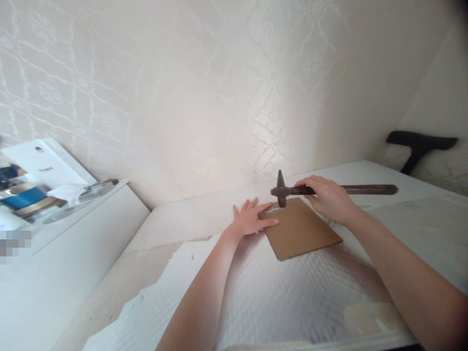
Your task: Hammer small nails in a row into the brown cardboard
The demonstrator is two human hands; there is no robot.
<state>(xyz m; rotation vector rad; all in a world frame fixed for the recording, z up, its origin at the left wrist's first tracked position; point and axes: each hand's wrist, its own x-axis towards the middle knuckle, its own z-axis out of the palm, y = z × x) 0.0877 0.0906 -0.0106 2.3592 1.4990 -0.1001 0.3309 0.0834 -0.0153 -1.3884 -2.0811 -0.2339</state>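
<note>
A brown square board lies on a white quilted sheet. Spread fingers of my left hand rest at the board's left corner, the thumb and forefinger on either side of a short row of small white pieces, too small to name. My right hand is closed round the dark handle of a hammer, gripping it partway along. The hammer's head hangs over the board's far edge, close to the white row; I cannot tell whether it touches.
On the left, a white cabinet carries a white box and assorted items. A patterned wall rises behind the table. A black T-shaped object stands at the far right.
</note>
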